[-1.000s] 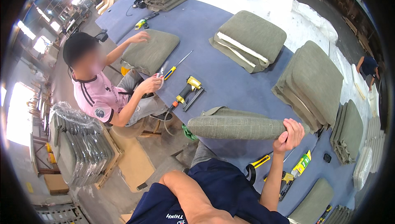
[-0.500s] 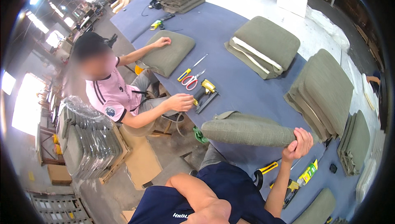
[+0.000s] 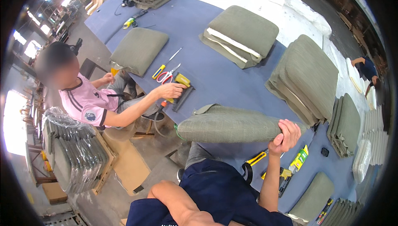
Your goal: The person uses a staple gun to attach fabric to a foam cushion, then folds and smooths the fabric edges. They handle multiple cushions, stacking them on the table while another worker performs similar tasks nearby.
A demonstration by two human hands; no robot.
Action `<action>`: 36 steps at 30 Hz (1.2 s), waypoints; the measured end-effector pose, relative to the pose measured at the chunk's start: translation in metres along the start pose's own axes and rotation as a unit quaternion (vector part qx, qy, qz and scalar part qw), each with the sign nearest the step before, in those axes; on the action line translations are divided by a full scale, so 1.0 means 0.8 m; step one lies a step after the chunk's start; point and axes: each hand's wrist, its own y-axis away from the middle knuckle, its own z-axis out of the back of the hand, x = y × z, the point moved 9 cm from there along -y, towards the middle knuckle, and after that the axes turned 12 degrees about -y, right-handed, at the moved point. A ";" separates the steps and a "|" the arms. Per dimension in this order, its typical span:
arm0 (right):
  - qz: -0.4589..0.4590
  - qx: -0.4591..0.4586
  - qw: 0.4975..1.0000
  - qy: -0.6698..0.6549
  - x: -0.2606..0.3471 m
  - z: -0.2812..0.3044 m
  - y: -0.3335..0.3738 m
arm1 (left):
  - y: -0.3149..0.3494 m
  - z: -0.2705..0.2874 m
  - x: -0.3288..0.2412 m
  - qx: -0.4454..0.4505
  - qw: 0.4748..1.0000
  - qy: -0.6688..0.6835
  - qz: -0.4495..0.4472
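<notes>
Olive-green woven seat cushion (image 3: 232, 124) lies on edge at the near side of the blue worktable (image 3: 215, 68), long axis left to right. Our right hand (image 3: 285, 137) curls its fingers around its right end; our left hand is hidden. A seated co-worker grips a pneumatic stapler (image 3: 181, 86); cushion stacks (image 3: 309, 76) surround us.
</notes>
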 end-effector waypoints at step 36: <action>-0.004 -0.002 1.000 0.016 -0.004 0.009 0.004 | -0.017 -0.029 0.065 0.014 0.989 0.121 0.083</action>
